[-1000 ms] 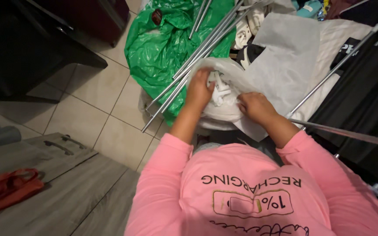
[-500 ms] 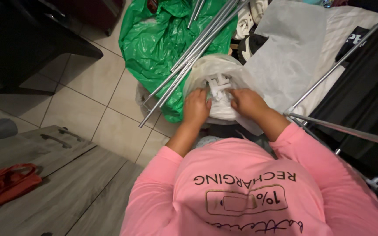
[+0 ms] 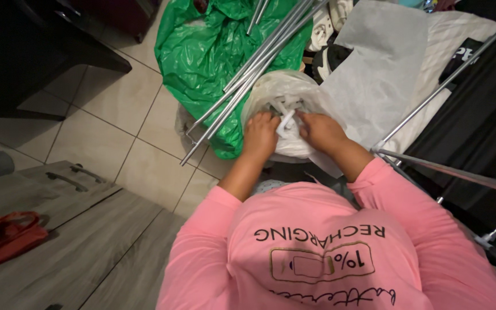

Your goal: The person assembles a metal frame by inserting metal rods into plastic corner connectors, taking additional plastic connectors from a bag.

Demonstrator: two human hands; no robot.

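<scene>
We have 2 hands in the clear plastic bag [image 3: 276, 92]: left hand [image 3: 261, 135] and right hand [image 3: 321, 131] together pinching a white plastic piece [image 3: 286, 122]; metal rods [image 3: 248, 69] just beside.

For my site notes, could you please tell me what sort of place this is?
Probably a room in a home: beige tiled floor, grey wood-grain cabinet with bar handles, and dark clothes hanging on a metal rack. Both hands work in a clear plastic bag of white parts.
</scene>
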